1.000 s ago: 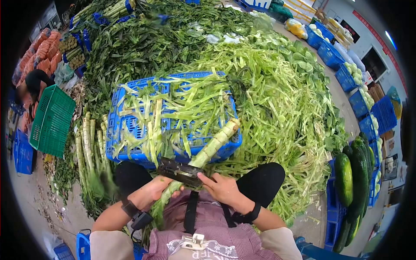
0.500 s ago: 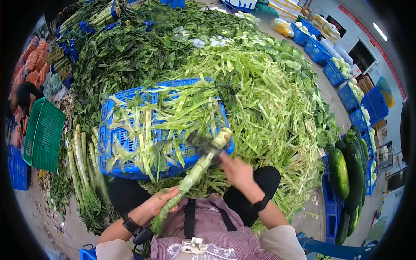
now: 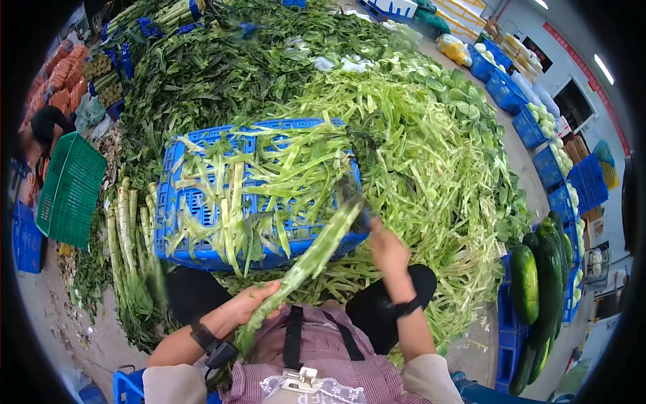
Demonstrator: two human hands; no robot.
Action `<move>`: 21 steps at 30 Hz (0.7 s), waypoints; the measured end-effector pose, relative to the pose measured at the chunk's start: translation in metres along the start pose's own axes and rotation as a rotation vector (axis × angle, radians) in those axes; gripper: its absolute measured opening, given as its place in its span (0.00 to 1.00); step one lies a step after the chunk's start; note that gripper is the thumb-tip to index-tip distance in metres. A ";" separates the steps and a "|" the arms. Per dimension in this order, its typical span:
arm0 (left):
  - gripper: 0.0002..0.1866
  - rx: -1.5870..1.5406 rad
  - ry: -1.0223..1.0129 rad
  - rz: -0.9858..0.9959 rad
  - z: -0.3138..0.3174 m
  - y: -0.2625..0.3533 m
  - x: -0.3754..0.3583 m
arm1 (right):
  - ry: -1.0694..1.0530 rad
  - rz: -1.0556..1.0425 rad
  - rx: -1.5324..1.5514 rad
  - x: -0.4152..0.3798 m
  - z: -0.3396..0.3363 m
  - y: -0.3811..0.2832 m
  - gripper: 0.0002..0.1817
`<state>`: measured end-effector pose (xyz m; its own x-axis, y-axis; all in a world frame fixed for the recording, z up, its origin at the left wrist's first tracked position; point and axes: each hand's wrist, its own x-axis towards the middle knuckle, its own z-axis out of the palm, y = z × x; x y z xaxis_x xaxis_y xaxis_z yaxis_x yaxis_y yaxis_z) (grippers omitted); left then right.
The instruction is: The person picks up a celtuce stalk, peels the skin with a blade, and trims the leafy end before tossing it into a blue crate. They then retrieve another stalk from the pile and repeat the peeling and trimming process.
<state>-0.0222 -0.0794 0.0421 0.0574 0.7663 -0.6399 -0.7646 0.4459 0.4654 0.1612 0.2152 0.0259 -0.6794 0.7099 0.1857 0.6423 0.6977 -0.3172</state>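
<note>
A long green stalk [image 3: 306,266], partly peeled, slants up from my lap over the near edge of an upturned blue crate [image 3: 195,258]. My left hand [image 3: 258,303] is wrapped round its lower, leafy part. My right hand [image 3: 389,250] is closed round a dark tool [image 3: 353,202], blurred by motion, whose head lies beside the stalk's upper end. Pale green peelings [image 3: 296,165] are strewn over the crate.
Heaped peelings [image 3: 431,161] spread right of the crate, dark leaves [image 3: 202,74] behind it. Unpeeled stalks [image 3: 128,236] stand at left, near a green basket [image 3: 70,192] and a bent-over person [image 3: 48,131]. Large dark green gourds [image 3: 548,276] lie on the right.
My right hand and the tool have moved right and slightly upward, past the stalk's upper end. That end now looks paler and stripped. The whole view has shifted slightly.
</note>
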 end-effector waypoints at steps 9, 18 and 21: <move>0.22 -0.330 -0.359 -0.152 -0.024 -0.015 0.025 | -0.014 -0.511 0.158 -0.054 -0.014 -0.052 0.17; 0.24 -0.224 -0.270 -0.111 0.007 -0.024 0.020 | 0.224 0.401 0.291 0.008 0.004 0.059 0.19; 0.23 0.062 0.014 0.049 0.015 -0.018 0.012 | 0.220 -0.061 0.253 -0.039 -0.004 0.001 0.17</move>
<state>0.0016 -0.0709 0.0353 0.0113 0.7818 -0.6235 -0.7253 0.4356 0.5330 0.1901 0.1889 0.0220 -0.6037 0.6903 0.3988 0.4758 0.7133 -0.5146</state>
